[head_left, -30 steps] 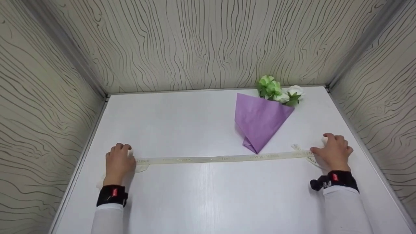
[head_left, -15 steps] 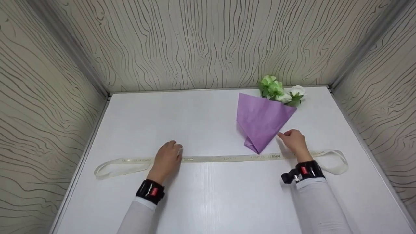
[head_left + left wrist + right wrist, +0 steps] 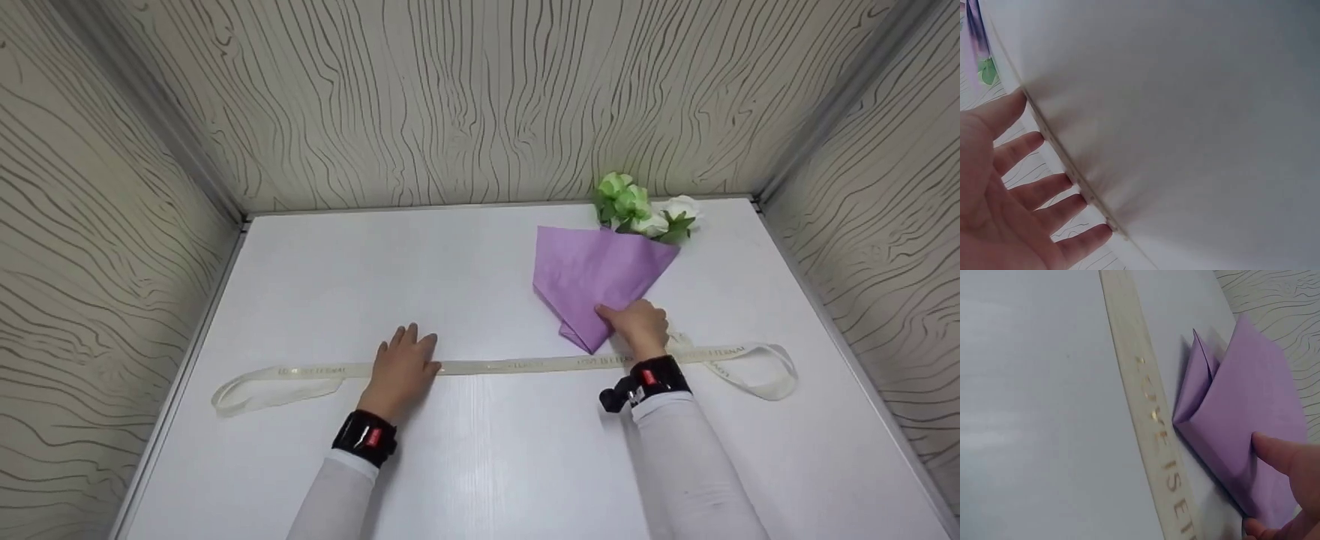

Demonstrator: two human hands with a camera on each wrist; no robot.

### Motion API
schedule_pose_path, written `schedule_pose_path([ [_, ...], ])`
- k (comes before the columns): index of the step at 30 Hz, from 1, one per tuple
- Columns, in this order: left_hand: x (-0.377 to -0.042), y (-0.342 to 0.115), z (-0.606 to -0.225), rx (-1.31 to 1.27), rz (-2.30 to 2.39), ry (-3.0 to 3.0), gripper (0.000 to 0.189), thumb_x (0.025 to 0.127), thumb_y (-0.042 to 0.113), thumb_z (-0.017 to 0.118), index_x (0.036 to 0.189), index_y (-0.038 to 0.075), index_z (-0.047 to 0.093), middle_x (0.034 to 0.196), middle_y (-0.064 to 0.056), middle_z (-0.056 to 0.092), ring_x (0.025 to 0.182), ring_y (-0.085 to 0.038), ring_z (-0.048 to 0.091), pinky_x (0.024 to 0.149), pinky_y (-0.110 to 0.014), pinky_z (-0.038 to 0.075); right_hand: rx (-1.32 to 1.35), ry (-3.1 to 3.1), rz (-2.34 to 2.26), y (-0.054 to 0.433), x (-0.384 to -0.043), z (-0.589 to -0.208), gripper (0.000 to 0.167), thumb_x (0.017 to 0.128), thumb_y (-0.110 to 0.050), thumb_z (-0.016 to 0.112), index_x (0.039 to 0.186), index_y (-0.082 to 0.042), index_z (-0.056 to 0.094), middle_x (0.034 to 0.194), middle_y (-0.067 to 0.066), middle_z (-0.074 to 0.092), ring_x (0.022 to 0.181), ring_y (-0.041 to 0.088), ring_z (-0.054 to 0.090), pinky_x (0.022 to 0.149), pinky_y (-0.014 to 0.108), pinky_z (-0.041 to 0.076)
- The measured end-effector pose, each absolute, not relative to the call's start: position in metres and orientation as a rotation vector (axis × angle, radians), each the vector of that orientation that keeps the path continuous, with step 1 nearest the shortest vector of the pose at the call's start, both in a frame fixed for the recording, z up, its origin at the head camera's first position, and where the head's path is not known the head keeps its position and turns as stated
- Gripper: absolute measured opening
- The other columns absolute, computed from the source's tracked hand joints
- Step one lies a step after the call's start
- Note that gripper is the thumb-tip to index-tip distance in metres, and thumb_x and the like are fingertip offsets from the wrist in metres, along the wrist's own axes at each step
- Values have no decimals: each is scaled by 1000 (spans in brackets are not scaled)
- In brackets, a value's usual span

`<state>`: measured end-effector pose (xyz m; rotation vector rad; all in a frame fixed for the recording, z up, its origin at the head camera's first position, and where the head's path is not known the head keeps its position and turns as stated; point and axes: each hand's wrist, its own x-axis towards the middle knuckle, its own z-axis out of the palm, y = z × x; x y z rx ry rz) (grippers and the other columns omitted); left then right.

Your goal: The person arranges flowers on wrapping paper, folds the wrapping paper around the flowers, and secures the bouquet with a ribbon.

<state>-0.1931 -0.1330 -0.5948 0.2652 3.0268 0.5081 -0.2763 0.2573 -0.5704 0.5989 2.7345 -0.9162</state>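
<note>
A cream ribbon with gold lettering stretches across the white table, looped back at both ends. My left hand rests on it left of the middle, fingers spread; in the left wrist view the fingertips touch down along the ribbon's line. Behind the ribbon lies a bouquet wrapped in purple paper, its green and white flowers pointing to the back right. Near the pointed lower end, my right hand pinches the wrap's right edge. The thumb presses on top, with a finger at the edge below.
Patterned wall panels enclose the white table at the back and both sides. The flower heads lie close to the back edge. The ribbon's right loop lies beyond my right forearm.
Both hands have left the ribbon's ends and come inward. My left hand has settled on the ribbon; my right has taken hold of the bouquet's wrap, whose left side has shifted slightly.
</note>
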Motion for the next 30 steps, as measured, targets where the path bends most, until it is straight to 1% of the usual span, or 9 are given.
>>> schedule_pose_path([
  [4,-193,-131,-593,250,521,3012,49,96,30,63,139,10,55,148,-27,38,139,-44,30,107,-65,26,723,2734,-886,247,-280,-573,83,79,-58,71,120,12,56,120,34,47,111,45,45,92,55,40],
  [9,-193,-129,-590,226,506,3032,46,96,30,63,136,9,56,147,-27,40,138,-45,31,106,-66,25,792,2721,-915,238,-283,-571,81,78,-54,73,123,11,55,123,33,46,114,45,45,94,55,38],
  [12,-193,-128,-589,234,502,3039,45,95,29,63,134,8,57,145,-28,41,136,-47,33,105,-68,27,810,2717,-915,235,-284,-569,77,78,-50,75,123,10,56,122,31,53,110,44,51,90,53,43],
  [15,-192,-128,-589,246,495,3039,45,96,29,63,134,7,57,145,-28,41,136,-47,33,104,-67,28,826,2725,-929,233,-286,-567,71,78,-44,78,120,9,58,118,28,60,103,41,58,83,50,48],
  [18,-192,-127,-588,249,497,3043,45,95,28,63,134,7,57,145,-29,42,136,-47,34,104,-67,28,832,2720,-977,231,-289,-565,68,77,-38,80,120,9,58,118,27,62,101,40,60,80,50,50],
  [23,-192,-127,-587,235,510,3038,44,95,28,64,134,8,58,144,-28,42,136,-47,33,105,-67,27,855,2692,-1039,230,-292,-564,70,76,-34,81,124,10,55,123,29,59,108,43,58,86,52,48],
  [30,-192,-126,-588,229,498,3032,46,95,29,64,135,8,57,145,-27,43,136,-46,34,105,-66,28,807,2669,-1078,230,-293,-565,75,78,-36,79,128,13,51,126,29,57,110,41,56,93,50,45],
])
